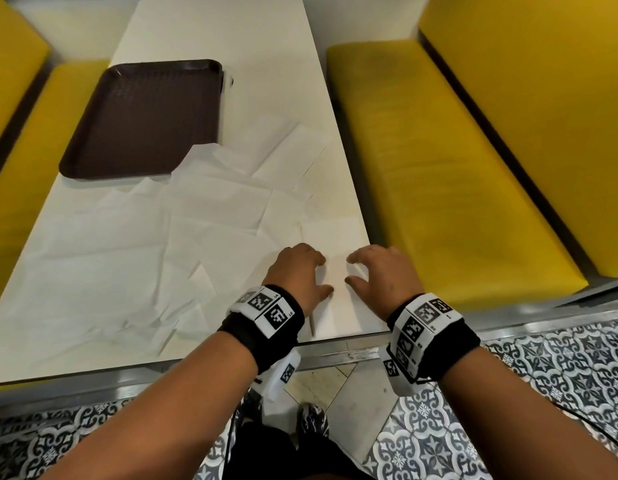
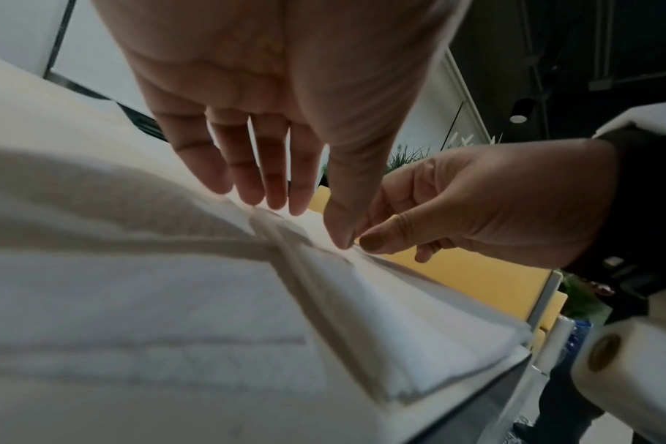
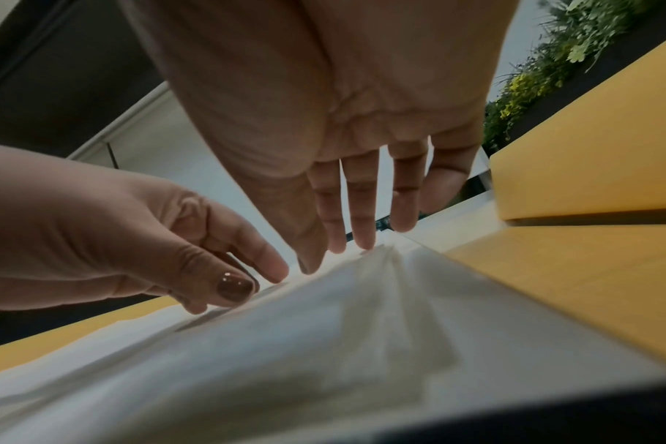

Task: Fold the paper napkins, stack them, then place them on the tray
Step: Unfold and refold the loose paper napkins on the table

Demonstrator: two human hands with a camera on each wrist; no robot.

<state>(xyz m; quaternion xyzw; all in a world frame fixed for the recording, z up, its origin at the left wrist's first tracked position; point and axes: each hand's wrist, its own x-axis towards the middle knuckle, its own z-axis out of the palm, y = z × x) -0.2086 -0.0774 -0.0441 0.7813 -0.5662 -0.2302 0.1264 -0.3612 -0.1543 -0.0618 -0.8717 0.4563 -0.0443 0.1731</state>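
Note:
A small folded white napkin stack lies at the table's near right corner. My left hand and right hand sit side by side on it, fingers spread and arched, fingertips and thumbs pressing down on its top. In the left wrist view the left hand touches the layered stack with straight fingers. The right wrist view shows the right hand doing the same on the napkin. Several unfolded napkins lie spread and overlapping to the left. The brown tray stands bare at the far left.
The white table runs away from me, with its metal-trimmed near edge right under my wrists. Yellow benches flank it on the right and left. One loose napkin overlaps the tray's near right corner.

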